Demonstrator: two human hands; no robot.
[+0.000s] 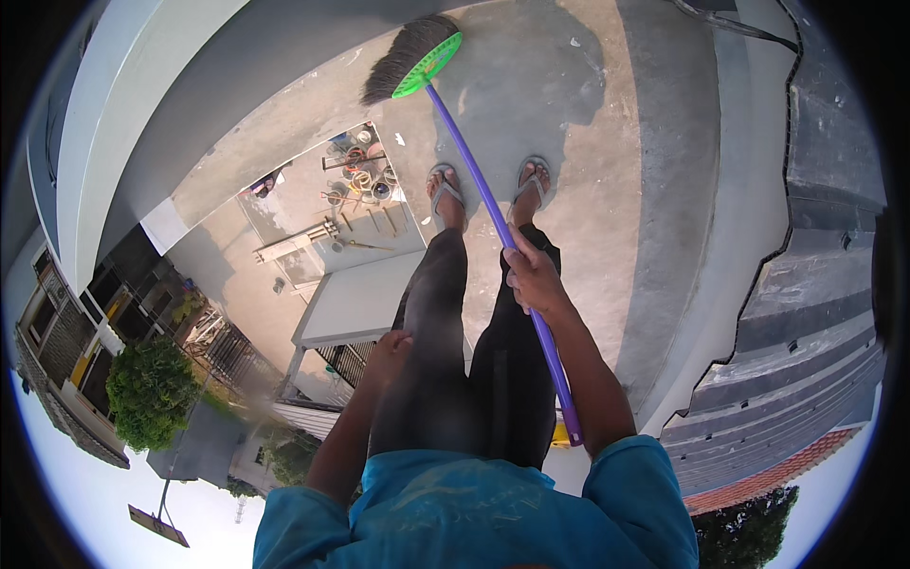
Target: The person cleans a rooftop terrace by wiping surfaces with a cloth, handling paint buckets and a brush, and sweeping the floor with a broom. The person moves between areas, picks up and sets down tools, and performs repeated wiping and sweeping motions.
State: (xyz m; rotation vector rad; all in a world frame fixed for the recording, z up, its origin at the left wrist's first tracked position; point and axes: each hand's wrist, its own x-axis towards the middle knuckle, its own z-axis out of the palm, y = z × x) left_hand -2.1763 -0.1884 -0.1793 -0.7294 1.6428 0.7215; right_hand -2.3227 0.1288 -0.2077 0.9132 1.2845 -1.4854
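Note:
My right hand (pixel 534 275) is wrapped round the purple handle (pixel 471 168) of a broom, about halfway along it. The handle slants from beside my right forearm up and away to the left. At its far end the green broom head (pixel 438 68) with dark bristles (pixel 403 59) lies against the grey concrete, tilted to the left. My left hand (pixel 387 356) hangs beside my left thigh, fingers loosely curled, with nothing visible in it. My feet (pixel 445 194) in grey flip-flops stand apart on the concrete, the handle passing between them.
A dark damp-looking patch (pixel 531 66) covers the concrete ahead. Left of my feet is an edge, with buckets and tools (pixel 365 175) lower down beyond it. A pale flat canopy (pixel 365 299) lies below left. Grey corrugated roofing (pixel 806 275) runs along the right; a curved pale wall (pixel 123 123) rises left.

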